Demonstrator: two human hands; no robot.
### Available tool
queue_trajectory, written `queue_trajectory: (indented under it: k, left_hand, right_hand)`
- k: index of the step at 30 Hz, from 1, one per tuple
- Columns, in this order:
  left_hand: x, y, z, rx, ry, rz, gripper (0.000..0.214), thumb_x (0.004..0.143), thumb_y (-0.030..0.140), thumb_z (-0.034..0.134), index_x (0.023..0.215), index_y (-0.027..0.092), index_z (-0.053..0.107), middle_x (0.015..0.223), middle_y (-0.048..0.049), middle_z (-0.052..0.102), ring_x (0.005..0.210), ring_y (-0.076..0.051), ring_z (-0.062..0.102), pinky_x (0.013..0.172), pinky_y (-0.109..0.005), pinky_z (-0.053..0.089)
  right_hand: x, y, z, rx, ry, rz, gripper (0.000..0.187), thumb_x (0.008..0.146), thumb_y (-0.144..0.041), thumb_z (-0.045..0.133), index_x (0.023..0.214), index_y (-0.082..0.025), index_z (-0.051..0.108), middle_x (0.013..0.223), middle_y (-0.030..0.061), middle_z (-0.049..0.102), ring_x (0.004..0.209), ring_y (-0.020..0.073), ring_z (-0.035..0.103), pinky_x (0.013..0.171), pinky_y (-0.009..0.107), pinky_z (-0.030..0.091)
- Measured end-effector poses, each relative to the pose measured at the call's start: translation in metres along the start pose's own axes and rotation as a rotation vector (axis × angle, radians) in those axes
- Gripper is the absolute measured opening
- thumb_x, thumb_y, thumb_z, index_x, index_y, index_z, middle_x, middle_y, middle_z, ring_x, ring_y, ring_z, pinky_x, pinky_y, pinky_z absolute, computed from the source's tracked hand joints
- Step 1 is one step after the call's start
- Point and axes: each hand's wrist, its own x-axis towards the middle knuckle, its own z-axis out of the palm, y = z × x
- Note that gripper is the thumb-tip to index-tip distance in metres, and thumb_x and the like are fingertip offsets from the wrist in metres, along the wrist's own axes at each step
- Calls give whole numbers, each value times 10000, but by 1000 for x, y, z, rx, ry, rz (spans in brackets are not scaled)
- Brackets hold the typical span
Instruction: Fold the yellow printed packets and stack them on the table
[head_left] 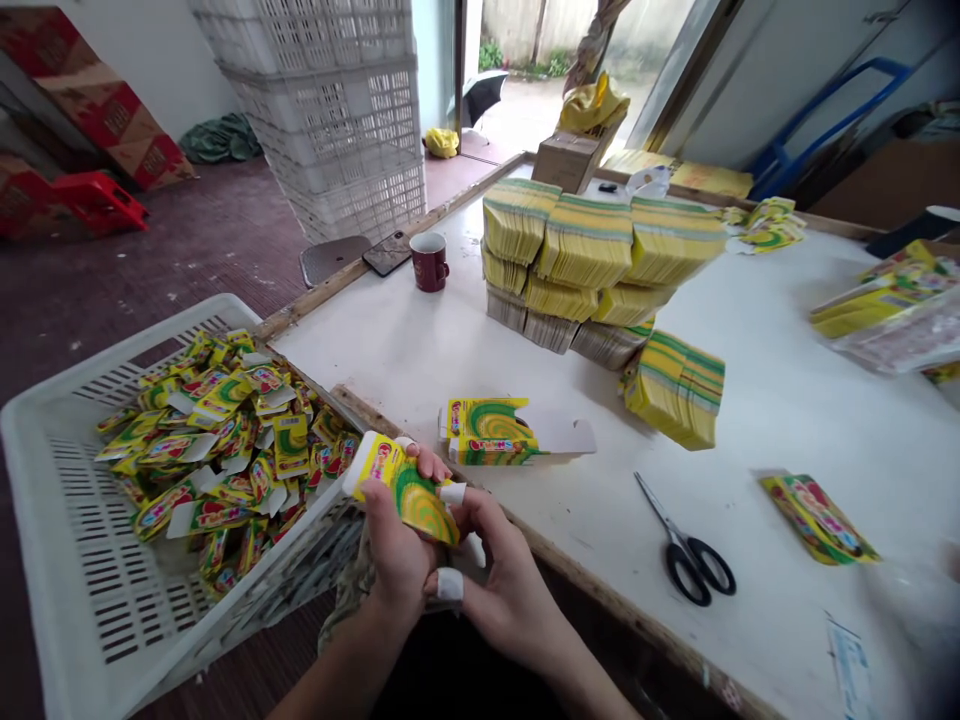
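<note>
Both my hands hold one small yellow and green carton (405,490) just off the near edge of the white table (787,420). My left hand (394,555) wraps its body from below. My right hand (499,580) grips its right end, with white tape on the fingertips. Another folded carton (491,433) with an open white flap lies on the table just beyond my hands. A white plastic crate (45,500) to my left holds several folded cartons of the same print.
Stacks of flat yellow carton blanks (592,260) stand mid-table, one bundle (679,385) leaning beside them. Black scissors (686,550) and a printed packet (817,518) lie to the right. A red mug (430,262) and a phone (388,252) sit at the far left edge. White crates (337,110) stand stacked behind.
</note>
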Motion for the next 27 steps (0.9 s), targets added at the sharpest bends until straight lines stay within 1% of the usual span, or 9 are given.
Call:
queue_trajectory:
  k: [4, 10, 13, 16, 18, 20, 23, 25, 27]
  left_hand:
    - [-8, -7, -14, 204, -117, 15, 749, 542, 839, 616, 968, 225, 662, 897, -64, 651, 820, -246, 626, 728, -355, 547]
    - [-1, -1, -41, 406, -225, 27, 240, 783, 381, 724, 930, 192, 741, 852, -44, 741, 847, -201, 670, 821, -303, 521]
    - [12, 28, -48, 450, -447, -32, 505, 762, 570, 678, 1100, 195, 699, 1029, -96, 729, 976, -261, 659, 869, -347, 510]
    - [18, 55, -48, 624, -656, -64, 957, 595, 792, 631, 1349, 214, 512, 1311, -139, 596, 1197, -336, 546, 1008, -415, 432]
    - [14, 59, -44, 885, -744, -111, 1077, 483, 690, 791, 1389, 220, 447, 1363, -136, 547, 1246, -352, 500, 1060, -430, 384]
    - [6, 50, -38, 1088, -783, -168, 973, 535, 469, 875, 1369, 223, 436, 1323, -116, 569, 1201, -324, 536, 1036, -421, 407]
    - [-7, 29, -33, 1175, -721, -148, 666, 734, 302, 734, 1311, 220, 411, 1204, -85, 620, 1063, -252, 610, 933, -370, 476]
    - [-13, 18, -34, 1224, -666, -55, 672, 747, 273, 703, 1313, 215, 346, 1185, -96, 615, 1043, -246, 612, 908, -363, 484]
    - [-17, 11, -38, 1270, -682, 50, 738, 729, 241, 702, 1329, 215, 274, 1179, -114, 605, 1033, -253, 615, 887, -367, 489]
  right_hand:
    - [2, 7, -11, -31, 139, -38, 337, 813, -190, 666, 1134, -239, 577, 872, -15, 603, 764, 144, 575, 692, 238, 478]
    - [-4, -8, -45, -291, 138, -211, 143, 895, -135, 553, 896, -215, 671, 781, 0, 636, 709, 133, 597, 632, 209, 463]
    - [-9, -16, -62, -477, 78, -264, 258, 877, -51, 504, 984, -215, 673, 846, 26, 643, 759, 150, 595, 652, 230, 480]
    - [-10, -20, -68, -713, -46, -365, 376, 868, 6, 451, 1050, -236, 674, 892, 44, 659, 822, 184, 571, 716, 300, 486]
    - [-10, -21, -63, -810, -107, -441, 347, 885, -13, 466, 1020, -249, 681, 859, 27, 668, 815, 190, 558, 839, 387, 469]
    - [-11, -19, -55, -842, -119, -488, 328, 897, -33, 483, 1018, -268, 677, 873, 8, 673, 884, 199, 569, 1033, 494, 351]
    - [-15, -9, -44, -784, 107, -435, 427, 890, -111, 543, 1283, -279, 555, 1231, 73, 589, 1230, 268, 469, 1153, 562, 172]
    - [-19, 3, -41, -624, 328, -296, 645, 883, -247, 606, 1468, -251, 336, 1454, 136, 404, 1375, 320, 330, 1144, 568, 226]
    - [-23, 15, -38, -342, 372, -88, 645, 916, -382, 564, 1486, -224, 308, 1461, 159, 420, 1358, 336, 386, 1092, 551, 348]
